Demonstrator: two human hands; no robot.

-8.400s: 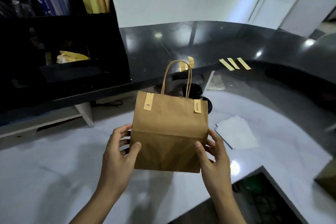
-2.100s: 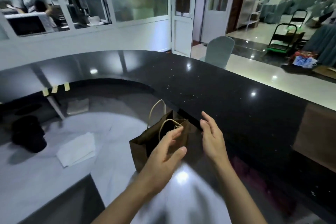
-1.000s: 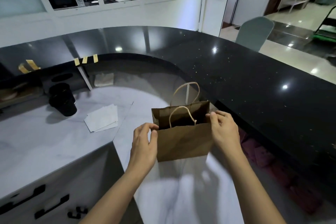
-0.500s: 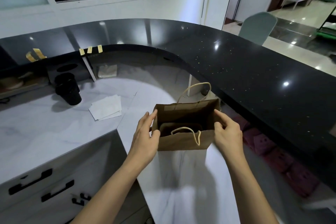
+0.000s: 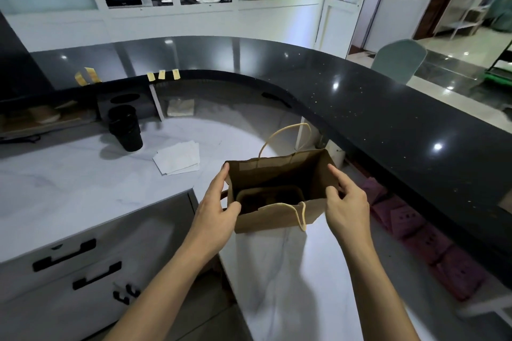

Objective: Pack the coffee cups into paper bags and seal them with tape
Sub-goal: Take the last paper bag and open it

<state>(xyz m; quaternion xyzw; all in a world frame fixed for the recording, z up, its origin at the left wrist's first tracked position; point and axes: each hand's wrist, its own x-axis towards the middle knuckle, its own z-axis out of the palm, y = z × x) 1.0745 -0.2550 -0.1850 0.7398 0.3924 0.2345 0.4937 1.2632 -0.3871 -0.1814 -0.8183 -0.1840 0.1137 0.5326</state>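
Observation:
A brown paper bag [image 5: 274,217] with rope handles stands open on the white marble counter [image 5: 83,174]. Its mouth faces up and a brown cardboard tray shape shows at the bottom. My left hand [image 5: 219,207] grips the bag's left edge, thumb on the near wall. My right hand [image 5: 345,202] pinches the right edge, index finger along the rim. A stack of black coffee cups [image 5: 126,129] stands at the far left of the counter. Strips of yellow tape [image 5: 162,75] hang on the edge of the raised black counter.
A pile of white paper sheets [image 5: 178,158] lies between the cups and the bag. The raised black counter [image 5: 388,124] curves round the back and right. Drawers with black handles [image 5: 65,255] are below on the left. Pink pieces [image 5: 415,230] lie under the black counter on the right.
The earlier taped bag is out of view after I turned right. In the last second both hands spread this bag's mouth wider, and my view tipped down into it.

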